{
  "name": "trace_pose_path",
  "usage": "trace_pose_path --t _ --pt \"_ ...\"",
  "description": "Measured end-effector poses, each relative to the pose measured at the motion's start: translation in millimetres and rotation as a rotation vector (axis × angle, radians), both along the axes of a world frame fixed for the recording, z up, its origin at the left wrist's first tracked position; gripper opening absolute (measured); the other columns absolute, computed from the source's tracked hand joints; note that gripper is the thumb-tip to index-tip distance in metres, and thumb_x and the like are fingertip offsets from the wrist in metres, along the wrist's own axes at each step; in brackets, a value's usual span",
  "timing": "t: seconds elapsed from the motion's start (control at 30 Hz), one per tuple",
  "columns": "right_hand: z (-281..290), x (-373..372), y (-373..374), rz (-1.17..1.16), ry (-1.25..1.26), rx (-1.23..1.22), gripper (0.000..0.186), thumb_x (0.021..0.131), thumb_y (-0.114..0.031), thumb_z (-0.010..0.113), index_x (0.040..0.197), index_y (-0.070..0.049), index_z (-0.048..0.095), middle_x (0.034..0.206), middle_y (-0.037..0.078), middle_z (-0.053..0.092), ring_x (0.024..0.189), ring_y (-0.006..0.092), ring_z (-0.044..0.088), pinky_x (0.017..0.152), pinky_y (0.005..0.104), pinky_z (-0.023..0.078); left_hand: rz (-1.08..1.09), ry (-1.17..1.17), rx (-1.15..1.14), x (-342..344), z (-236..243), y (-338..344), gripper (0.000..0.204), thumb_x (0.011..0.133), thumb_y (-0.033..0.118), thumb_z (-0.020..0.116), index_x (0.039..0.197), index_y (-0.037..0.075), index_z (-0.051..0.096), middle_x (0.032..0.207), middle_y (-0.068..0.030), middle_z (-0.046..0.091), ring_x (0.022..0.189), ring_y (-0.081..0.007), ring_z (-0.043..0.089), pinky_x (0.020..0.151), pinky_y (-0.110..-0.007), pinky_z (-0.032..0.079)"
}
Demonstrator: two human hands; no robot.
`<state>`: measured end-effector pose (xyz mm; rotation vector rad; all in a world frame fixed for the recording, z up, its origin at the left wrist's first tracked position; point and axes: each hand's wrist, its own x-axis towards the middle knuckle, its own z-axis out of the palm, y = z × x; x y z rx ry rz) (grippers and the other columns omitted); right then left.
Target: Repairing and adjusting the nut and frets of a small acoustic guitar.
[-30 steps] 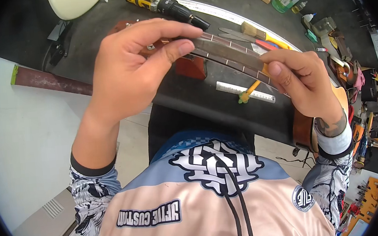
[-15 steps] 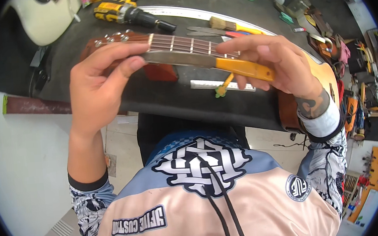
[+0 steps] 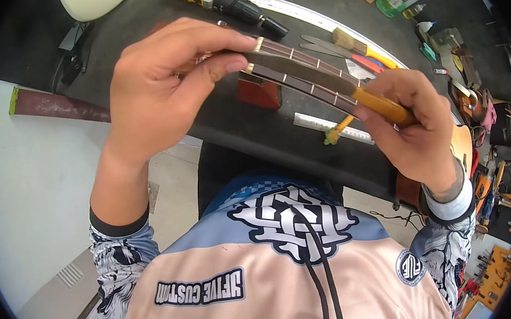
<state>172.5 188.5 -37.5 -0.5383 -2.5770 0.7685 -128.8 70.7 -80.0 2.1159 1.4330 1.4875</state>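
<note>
A flat steel blade (image 3: 299, 68) with a yellow handle (image 3: 384, 104) lies lengthwise over the fretboard (image 3: 313, 87) of an acoustic guitar. My left hand (image 3: 164, 91) pinches the blade's far-left end between thumb and fingers, near the nut; the headstock is mostly hidden behind it. My right hand (image 3: 414, 130) is closed around the yellow handle at the right, thumb beside the neck's near edge. A red block (image 3: 256, 95) sits beneath the neck. The guitar's light wooden body (image 3: 462, 141) shows at the right edge of the bench, partly behind my right hand.
On the dark bench (image 3: 235, 134) are a drill (image 3: 233, 6), long white straightedge (image 3: 266, 2), brush (image 3: 348, 41), steel ruler (image 3: 313, 121), yellow-handled object with a green tip (image 3: 332, 134) and green bottle (image 3: 391, 5). A pale object (image 3: 90, 4) stands top left; several tools crowd the right.
My right fingers, spread and raised half a second ago, have closed around the handle and shifted right and down. The blade now sits more slanted; my left hand is slightly higher in view.
</note>
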Motion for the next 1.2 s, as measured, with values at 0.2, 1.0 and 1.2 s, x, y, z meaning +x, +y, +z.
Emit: trace_pose_path --t 0.2,1.0,1.2 --pt "-5 -14 -2 0.022 0.095 0.167 0.028 0.084 0.002 0.079 0.11 0.002 0.068 0.086 0.011 0.073 0.064 0.0138 0.066 0.058 0.0272 0.052 0.013 0.3 0.246 -10 5 -1 0.023 0.079 -0.003 0.079 0.101 -0.007 0.073 0.094 -0.0134 0.072 0.084 -0.0262 0.065 0.075 -0.034 0.052" --pt "1 -31 -3 0.265 -0.006 0.447 0.041 0.079 0.007 0.076 0.119 0.006 0.067 0.082 0.014 0.068 0.058 0.0222 0.056 0.051 0.0335 0.04 0.004 0.241 0.046 -35 -17 7 0.016 0.082 0.009 0.077 0.095 0.0 0.073 0.093 -0.0107 0.069 0.093 -0.0286 0.064 0.093 -0.045 0.049" --pt "0 -31 -3 0.265 0.005 0.452 0.041 0.078 0.008 0.076 0.118 0.005 0.068 0.08 0.013 0.067 0.057 0.0222 0.056 0.051 0.0338 0.039 0.015 0.251 0.045 -35 -16 5 0.017 0.081 0.009 0.078 0.095 0.0 0.074 0.093 -0.0108 0.069 0.093 -0.0293 0.064 0.092 -0.045 0.049"
